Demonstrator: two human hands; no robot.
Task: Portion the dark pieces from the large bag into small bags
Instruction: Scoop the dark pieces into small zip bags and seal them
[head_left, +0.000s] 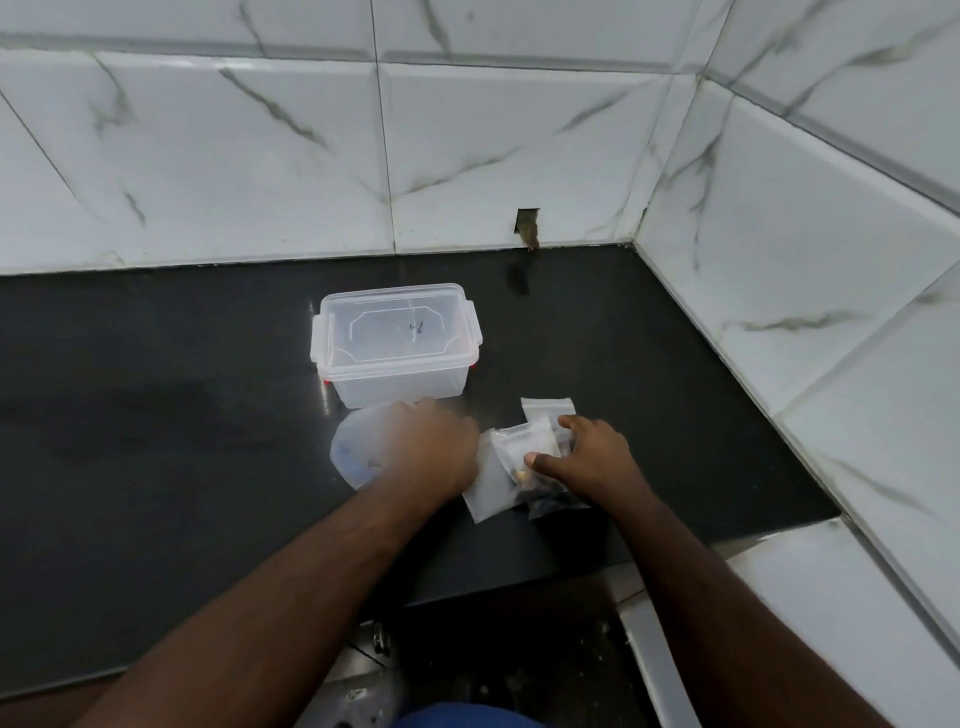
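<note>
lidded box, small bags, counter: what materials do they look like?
Lidded box: translucent, slightly frosted rigid plastic; the dark counter shows through it, and it has moulded clip latches.
Small bags: thin clear plastic film, crinkled and glossy; dark pieces visible through one.
Counter: dark polished slab, probably stone, though it could be a laminate; it reflects faintly.

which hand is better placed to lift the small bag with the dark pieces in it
Right. The right hand already rests on the small bag; the left hand is on the crumpled large bag beside it.
</note>
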